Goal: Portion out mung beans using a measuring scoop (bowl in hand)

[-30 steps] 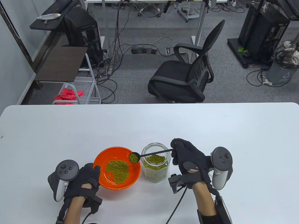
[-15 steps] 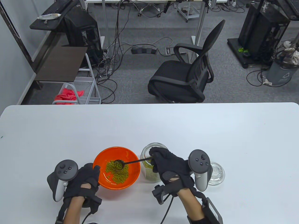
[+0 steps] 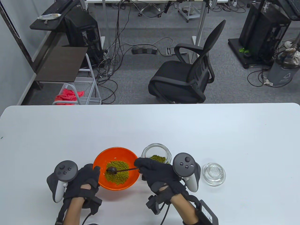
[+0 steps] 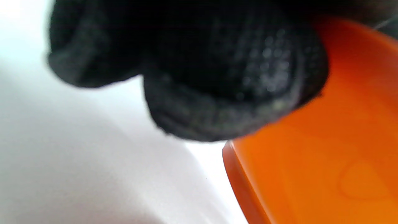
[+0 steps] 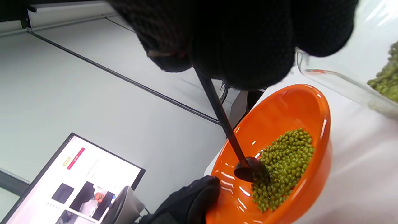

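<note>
White tabletop (image 3: 211, 126) near its front edge: the orange bowl (image 3: 131, 154) is steadied by the left hand (image 3: 82, 181) clasped on its rim, so the scoop (image 3: 112, 170), pinched by the right hand (image 3: 159, 174), can be tipped over the mung beans (image 3: 118, 177); the jar (image 3: 155, 155) is kept just beside.

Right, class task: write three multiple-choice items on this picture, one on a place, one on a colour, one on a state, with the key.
1. Where does the glass lid lie?
A. on the jar
B. on the table, right of the right hand
C. in the bowl

2. What colour is the bowl?
A. orange
B. blue
C. white

3. How is the measuring scoop held?
A. lying loose on the table
B. turned over above the mung beans in the bowl
C. inside the jar

Key: B, the lid rests beside the right hand; A, its wall is orange; B, its back faces up over the mung beans.
</note>
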Available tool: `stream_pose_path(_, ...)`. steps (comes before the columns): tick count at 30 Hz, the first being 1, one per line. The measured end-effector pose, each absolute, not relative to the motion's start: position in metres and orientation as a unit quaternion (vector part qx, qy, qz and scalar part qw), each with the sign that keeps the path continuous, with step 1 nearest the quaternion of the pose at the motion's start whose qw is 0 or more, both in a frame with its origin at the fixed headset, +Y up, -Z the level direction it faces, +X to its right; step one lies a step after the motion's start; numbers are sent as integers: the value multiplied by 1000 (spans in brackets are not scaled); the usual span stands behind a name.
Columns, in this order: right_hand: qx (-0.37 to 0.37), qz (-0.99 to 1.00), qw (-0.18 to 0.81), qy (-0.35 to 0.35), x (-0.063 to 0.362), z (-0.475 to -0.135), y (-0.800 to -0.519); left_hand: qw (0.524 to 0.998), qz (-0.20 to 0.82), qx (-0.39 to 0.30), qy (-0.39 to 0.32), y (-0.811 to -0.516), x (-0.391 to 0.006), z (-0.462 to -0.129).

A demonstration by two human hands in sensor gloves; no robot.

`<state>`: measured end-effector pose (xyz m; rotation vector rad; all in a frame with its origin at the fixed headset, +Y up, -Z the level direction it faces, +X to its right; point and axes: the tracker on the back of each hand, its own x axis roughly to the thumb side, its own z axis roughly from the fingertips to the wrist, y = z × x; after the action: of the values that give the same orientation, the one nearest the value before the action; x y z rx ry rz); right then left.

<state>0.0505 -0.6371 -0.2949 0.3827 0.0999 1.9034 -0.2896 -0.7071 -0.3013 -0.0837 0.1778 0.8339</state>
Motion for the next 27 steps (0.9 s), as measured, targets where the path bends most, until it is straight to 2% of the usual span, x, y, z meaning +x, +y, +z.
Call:
stream_pose_path(15, 166, 809, 564, 0, 64, -291, -620, 910, 403, -42, 87, -707, -290, -301)
stream_pose_path(27, 129, 774, 616, -60, 110, -290, -596, 911, 400, -43, 88, -707, -290, -301)
